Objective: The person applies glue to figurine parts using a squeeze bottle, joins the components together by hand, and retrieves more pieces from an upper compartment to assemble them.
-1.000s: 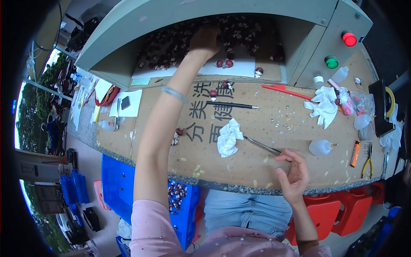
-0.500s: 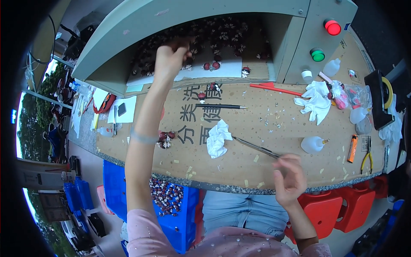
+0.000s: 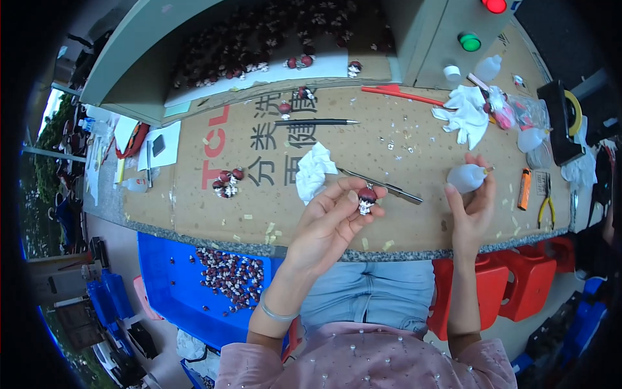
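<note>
Figurine (image 3: pixel 367 198) in left hand (image 3: pixel 324 227)

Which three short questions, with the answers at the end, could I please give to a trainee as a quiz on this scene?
1. What does the left hand hold? a) pliers b) a small dark-red and white figure c) a black pen
2. True or false: the crumpled white tissue is inside the blue bin.
3. Which hand is at a white bottle?

Key: 1. b. 2. False; the tissue lies on the table. 3. The right hand.
</note>
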### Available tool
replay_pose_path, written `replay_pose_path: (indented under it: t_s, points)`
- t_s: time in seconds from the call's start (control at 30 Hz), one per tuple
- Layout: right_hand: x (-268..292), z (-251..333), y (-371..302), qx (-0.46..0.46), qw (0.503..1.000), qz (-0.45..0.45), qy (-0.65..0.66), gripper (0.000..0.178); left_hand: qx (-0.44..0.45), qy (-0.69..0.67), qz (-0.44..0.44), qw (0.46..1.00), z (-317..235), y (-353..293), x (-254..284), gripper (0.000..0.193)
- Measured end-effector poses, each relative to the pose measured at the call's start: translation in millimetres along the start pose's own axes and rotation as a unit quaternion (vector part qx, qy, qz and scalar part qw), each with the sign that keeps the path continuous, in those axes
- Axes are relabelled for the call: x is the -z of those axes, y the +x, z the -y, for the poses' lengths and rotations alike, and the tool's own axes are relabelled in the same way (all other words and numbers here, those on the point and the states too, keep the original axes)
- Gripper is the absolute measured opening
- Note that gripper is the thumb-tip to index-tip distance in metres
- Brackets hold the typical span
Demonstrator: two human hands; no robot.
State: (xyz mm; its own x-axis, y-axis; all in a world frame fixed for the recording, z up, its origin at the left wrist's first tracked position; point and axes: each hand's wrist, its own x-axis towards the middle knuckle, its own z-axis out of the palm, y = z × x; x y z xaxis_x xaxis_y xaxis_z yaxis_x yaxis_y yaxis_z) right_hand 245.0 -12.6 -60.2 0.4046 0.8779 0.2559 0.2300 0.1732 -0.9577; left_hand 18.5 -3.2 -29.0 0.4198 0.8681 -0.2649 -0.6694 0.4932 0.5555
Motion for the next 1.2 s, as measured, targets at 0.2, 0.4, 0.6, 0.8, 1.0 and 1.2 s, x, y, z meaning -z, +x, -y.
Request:
replay_pose_path:
  t_s: [0.2,0.4,0.6,0.8,1.0,1.2]
  points:
    - [6,-1,7,-0.055,0.997,0.028,-0.036,0.041,-0.052,0.1,-0.017,0.994,14,5,-5,0.029]
    - [6,6,-2,-0.031,0.998,-0.044,0.042,0.043,-0.129,0.256,-0.076,0.955,20,4,-5,0.031]
    - [9,19,-16,-0.021,0.997,0.061,0.053,0.052,-0.137,0.279,-0.098,0.945,25,3,-1,0.03]
    - [-3,18,-34,-0.029,0.973,0.189,0.127,0.053,-0.169,0.309,-0.109,0.93,28,4,1,0.031]
    - [-3,6,-45,-0.03,0.971,0.212,0.105,0.046,-0.181,0.279,-0.1,0.938,26,4,0,0.029]
    - [-5,9,-42,0.109,0.985,0.135,-0.018,0.043,-0.253,0.376,-0.118,0.884,34,5,13,0.025]
